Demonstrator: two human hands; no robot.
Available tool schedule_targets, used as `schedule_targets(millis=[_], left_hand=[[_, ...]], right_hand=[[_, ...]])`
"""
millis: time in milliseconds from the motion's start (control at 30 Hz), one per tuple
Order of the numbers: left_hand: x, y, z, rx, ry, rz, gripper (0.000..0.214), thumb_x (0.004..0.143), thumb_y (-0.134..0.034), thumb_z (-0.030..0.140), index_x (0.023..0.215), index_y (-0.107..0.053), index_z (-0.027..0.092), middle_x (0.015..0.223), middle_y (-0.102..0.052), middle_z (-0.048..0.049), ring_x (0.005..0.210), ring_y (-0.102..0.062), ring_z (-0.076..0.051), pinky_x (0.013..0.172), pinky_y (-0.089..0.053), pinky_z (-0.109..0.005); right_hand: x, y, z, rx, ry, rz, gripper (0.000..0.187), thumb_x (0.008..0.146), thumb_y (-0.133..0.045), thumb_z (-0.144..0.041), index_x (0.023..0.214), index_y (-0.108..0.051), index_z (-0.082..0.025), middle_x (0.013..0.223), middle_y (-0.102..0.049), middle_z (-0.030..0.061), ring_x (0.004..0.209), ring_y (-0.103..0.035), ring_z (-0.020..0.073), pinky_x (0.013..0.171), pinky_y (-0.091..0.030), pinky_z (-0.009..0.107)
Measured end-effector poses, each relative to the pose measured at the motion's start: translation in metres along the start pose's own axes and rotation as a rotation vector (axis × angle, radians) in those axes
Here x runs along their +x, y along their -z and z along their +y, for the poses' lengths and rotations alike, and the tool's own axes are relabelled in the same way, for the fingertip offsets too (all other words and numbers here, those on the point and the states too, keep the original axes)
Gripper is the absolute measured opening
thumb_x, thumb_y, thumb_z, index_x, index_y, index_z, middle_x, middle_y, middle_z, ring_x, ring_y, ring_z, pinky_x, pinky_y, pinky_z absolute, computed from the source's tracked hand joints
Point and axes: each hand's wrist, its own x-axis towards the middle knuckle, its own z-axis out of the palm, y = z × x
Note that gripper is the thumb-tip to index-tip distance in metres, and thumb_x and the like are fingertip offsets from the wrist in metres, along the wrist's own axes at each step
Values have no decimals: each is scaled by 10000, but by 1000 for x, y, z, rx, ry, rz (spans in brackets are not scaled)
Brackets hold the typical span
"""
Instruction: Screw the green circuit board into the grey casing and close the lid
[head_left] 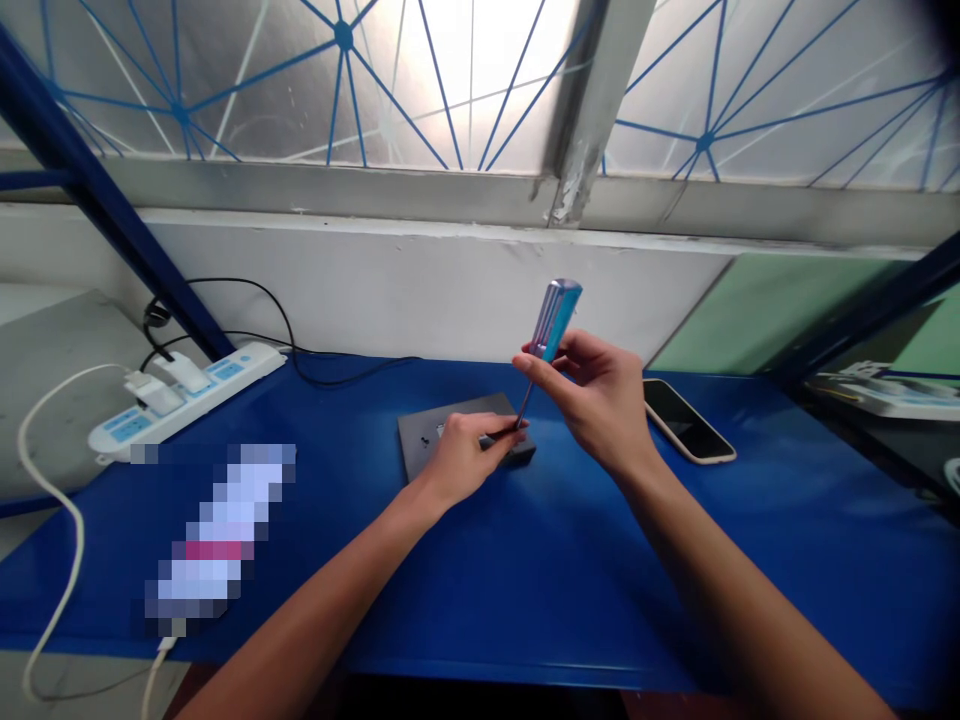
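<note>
My right hand (600, 395) pinches a screwdriver (556, 315) low on its clear blue and purple handle. The tool stands nearly upright, leaning a little right at the top, with its thin metal shaft running down to the fingertips of my left hand (469, 445). Those fingers are closed together at the shaft's lower end, and what they hold there is hidden. Beneath my left hand a flat dark grey box (420, 420) lies on the blue table (555, 590). The palm and fingers cover much of its top; small dark marks show on its left part.
A smartphone (690, 422) lies right of my right hand. On the left are a white power strip (202, 390) with plugs, a blurred-out bright device (221, 540) on a white cable (79, 530), and a black cord (289, 330). Blue frame posts (150, 240) rise at both sides.
</note>
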Motion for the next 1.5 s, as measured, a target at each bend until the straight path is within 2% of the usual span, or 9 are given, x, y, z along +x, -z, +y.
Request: schedule_targets(millis=[400, 533, 700, 800, 900, 1133, 1200, 1333, 1500], left_hand=[[-1, 0, 4, 27, 34, 1, 176, 922, -689, 317, 995, -792, 194, 1027, -810, -74, 976, -764, -255, 870, -601, -375], [0, 9, 5, 216, -20, -53, 242, 915, -693, 384, 1065, -762, 207, 1102, -786, -86, 1065, -727, -269, 950, -560, -408], [-3, 41, -5, 684, -9, -204, 819, 727, -817, 576, 1435, -569, 247, 1583, -462, -139, 1491, -338, -423, 1228, -140, -667], [-6, 49, -10, 730, 111, -244, 861, 744, -733, 692, 1469, -539, 269, 1598, -434, -148, 1443, -385, -458, 1169, -269, -659], [-8, 47, -8, 796, 176, -170, 908, 746, -656, 777, 1461, -550, 227, 1535, -492, -198, 1350, -462, -484, 1093, -355, -632], [-9, 66, -7, 1037, 325, 75, 933, 855, -446, 807, 1481, -512, 119, 1524, -450, -286, 1285, -509, -509, 1043, -378, -627], [-6, 79, -15, 1027, 264, 38, 837, 893, -467, 739, 1506, -489, 170, 1561, -436, -230, 1364, -459, -466, 1102, -348, -609], [4, 96, -34, 806, 148, -218, 701, 955, -466, 627, 1558, -410, 273, 1708, -221, -95, 1555, -215, -385, 1222, -194, -621], [10, 96, -43, 589, 227, -298, 641, 972, -454, 570, 1544, -423, 283, 1697, -259, -80, 1562, -226, -340, 1246, -181, -591]], right_hand=[[-5, -5, 2, 41, -24, 80, 386, 743, -862, -452, 691, -559, -219, 655, -580, -22, 560, -485, 112, 526, -418, 277], [-7, -7, 3, -38, 9, 140, 380, 763, -841, -481, 723, -561, -228, 631, -589, -23, 534, -514, 121, 499, -421, 280], [-11, -8, 3, 67, 29, 237, 382, 781, -834, -471, 760, -521, -253, 598, -575, -48, 405, -491, 105, 384, -363, 272], [-9, -3, 0, 124, 107, 340, 347, 824, -803, -451, 766, -521, -256, 651, -607, -34, 395, -509, 101, 391, -399, 281], [-3, 9, 8, 158, 63, 374, 316, 875, -738, -488, 804, -536, -256, 666, -629, -24, 383, -508, 97, 384, -403, 275], [1, 28, 66, 212, -544, -67, 429, 721, -847, -518, 848, -569, -216, 467, -481, -84, 332, -380, 85, 319, -254, 219], [-1, 25, 72, 196, -598, -146, 447, 722, -848, -526, 847, -552, -215, 462, -465, -90, 345, -361, 75, 329, -241, 206], [-7, 16, 72, 152, -623, -225, 427, 766, -817, -526, 855, -537, -215, 467, -453, -93, 366, -347, 70, 337, -248, 198], [-11, 10, 79, 31, -705, -365, 352, 860, -735, -491, 823, -544, -197, 483, -461, -78, 349, -367, 70, 326, -274, 204]])
